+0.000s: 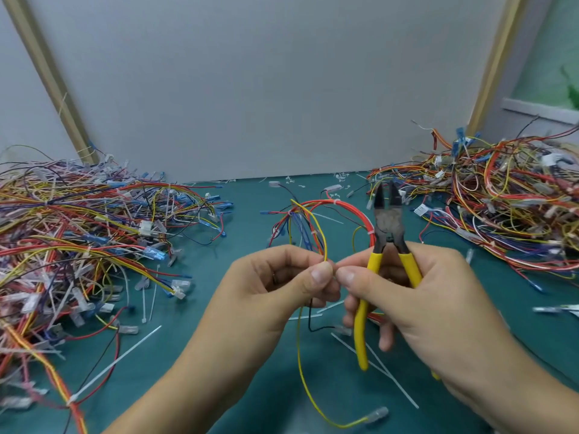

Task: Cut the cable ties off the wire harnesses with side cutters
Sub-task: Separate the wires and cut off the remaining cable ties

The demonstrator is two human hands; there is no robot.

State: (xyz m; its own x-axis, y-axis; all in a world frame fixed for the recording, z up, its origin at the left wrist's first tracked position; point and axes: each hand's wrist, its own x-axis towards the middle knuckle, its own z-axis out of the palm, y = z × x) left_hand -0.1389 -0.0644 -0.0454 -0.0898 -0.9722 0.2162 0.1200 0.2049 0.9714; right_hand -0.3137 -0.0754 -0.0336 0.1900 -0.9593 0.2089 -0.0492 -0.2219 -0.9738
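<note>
Risk first: I'm judging the main danger to be the side cutters [387, 223] nicking wire insulation instead of a tie. Their blades are standing apart and pointing far, right beside the red loop of the wire harness [313, 220], and the white cable tie [371, 234] there is sitting tight against the red wires. Second risk: the right hand [423, 292] is doing two jobs, curling its fingers round the yellow handles while its thumb tip is meeting the left thumb at the wires, so the tool could be slipping or twisting in that split grip.

The left hand [282, 277] is pinching the yellow and red strands between thumb and forefinger.

The harness is sitting mid-table, held up at its near end, looping far and right behind the cutters. It's thin red, yellow and blue wires, with a second tie [335, 202] on the top of the loop. A yellow wire [300, 355] is trailing near, down onto the green table [250, 386].

Big harness piles are lying left [78, 230] and right [501, 208], and a loose white tie [116, 364] is lying near left.
</note>
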